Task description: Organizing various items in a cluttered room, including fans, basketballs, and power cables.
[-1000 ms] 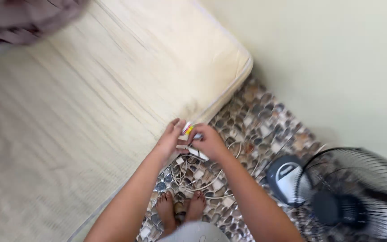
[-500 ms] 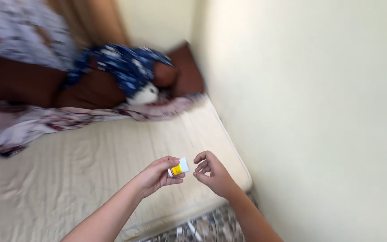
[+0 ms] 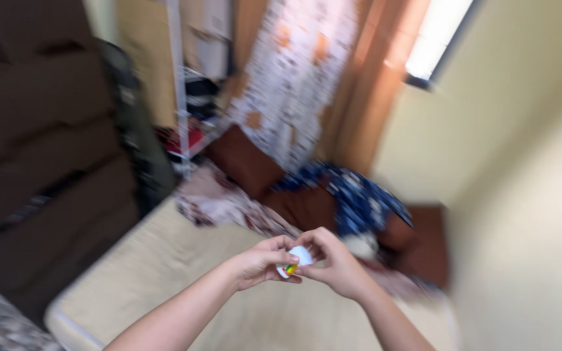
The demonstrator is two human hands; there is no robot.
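Both my hands meet in front of me over a bare cream mattress [image 3: 164,279]. My left hand [image 3: 258,263] and my right hand [image 3: 334,263] together pinch a small white object with a yellow and green part [image 3: 293,261]. The fingers of both hands close around it and hide most of it. The picture is blurred by motion, so I cannot tell what kind of object it is.
Brown pillows [image 3: 245,162] and a blue patterned cloth [image 3: 359,198] lie at the mattress head. A patterned sheet [image 3: 226,201] is bunched beside them. Dark brown furniture [image 3: 40,162] stands on the left, a pale yellow wall [image 3: 535,247] on the right, curtains [image 3: 307,65] behind.
The view has swung up from the floor, fan and wire grille to the bed head and curtains. My hands stay together; both now close on the small white object.
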